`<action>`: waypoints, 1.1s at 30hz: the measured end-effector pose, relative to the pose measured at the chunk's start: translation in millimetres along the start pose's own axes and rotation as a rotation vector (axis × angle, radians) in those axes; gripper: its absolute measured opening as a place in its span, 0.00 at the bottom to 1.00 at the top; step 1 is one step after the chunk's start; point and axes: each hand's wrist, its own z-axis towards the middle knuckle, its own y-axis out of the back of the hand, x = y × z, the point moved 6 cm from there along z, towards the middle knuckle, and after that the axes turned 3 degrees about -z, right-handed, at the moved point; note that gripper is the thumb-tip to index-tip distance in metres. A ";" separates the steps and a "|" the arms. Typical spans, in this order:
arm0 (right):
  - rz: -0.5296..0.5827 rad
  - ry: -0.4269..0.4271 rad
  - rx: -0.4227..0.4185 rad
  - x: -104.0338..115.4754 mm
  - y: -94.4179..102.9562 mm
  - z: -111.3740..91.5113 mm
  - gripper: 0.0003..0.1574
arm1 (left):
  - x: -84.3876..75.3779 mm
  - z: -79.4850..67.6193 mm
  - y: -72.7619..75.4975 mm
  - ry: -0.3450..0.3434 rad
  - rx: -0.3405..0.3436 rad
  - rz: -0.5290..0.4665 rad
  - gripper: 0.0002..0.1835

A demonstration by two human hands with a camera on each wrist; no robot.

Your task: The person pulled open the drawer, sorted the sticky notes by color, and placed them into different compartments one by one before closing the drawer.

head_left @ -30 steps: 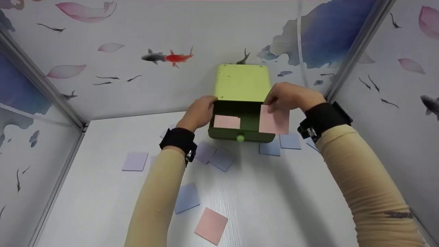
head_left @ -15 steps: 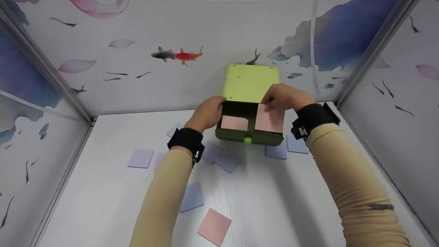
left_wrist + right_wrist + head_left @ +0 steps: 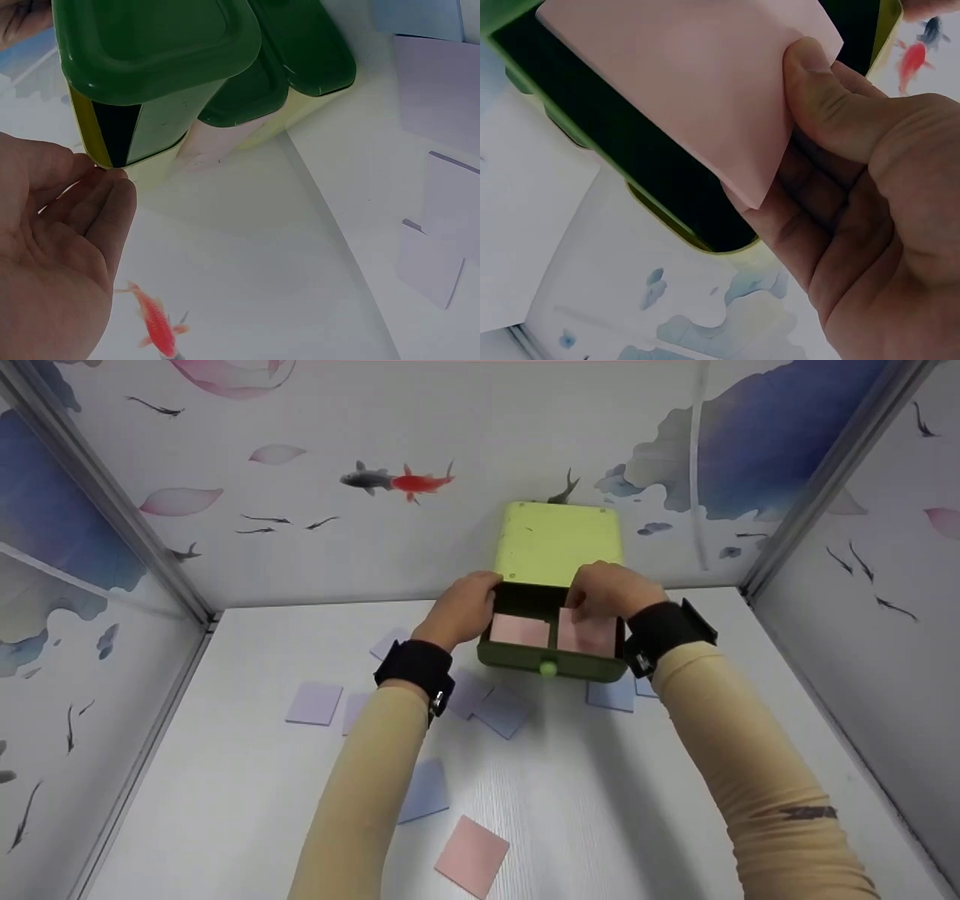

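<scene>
A small yellow-green chest of drawers [image 3: 559,544] stands against the back wall, its dark green top drawer [image 3: 517,655] pulled out. My left hand [image 3: 461,611] holds the chest's left edge beside the drawer opening; in the left wrist view, the fingertips meet its yellow corner. Between thumb and fingers my right hand [image 3: 611,589] pinches a pink sticky note pad [image 3: 592,636], tilted inside the right part of the drawer. The right wrist view shows that pad [image 3: 697,82] over the dark drawer, thumb on its face. Another pink pad [image 3: 519,631] lies in the drawer's left part.
Purple pads [image 3: 314,704] and blue pads [image 3: 425,791] lie scattered on the white table [image 3: 570,825], some beside the left forearm. One pink pad [image 3: 472,856] lies near the front. Two lower green drawers [image 3: 315,52] are closed. Patterned walls [image 3: 405,405] enclose the table.
My right hand has moved left and down, bringing its pink pad from outside the drawer's right side into it. The left hand keeps its hold; the head view has shifted slightly.
</scene>
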 end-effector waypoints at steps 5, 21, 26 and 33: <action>-0.002 -0.023 0.011 0.4 -9.3 0.9 0.15 | -0.5 0.5 0.0 0.000 -0.002 0.010 0.22; 0.022 0.001 -0.077 -4.4 -28.1 4.0 0.09 | -0.2 -1.4 -0.7 0.024 0.014 -0.008 0.23; 0.001 0.003 -0.101 -4.9 -28.5 2.3 0.07 | -0.1 -1.9 -1.2 0.025 0.015 -0.007 0.23; 0.029 0.020 -0.120 -8.2 -26.2 -4.1 0.07 | -1.0 -1.7 -1.7 0.022 0.011 -0.007 0.23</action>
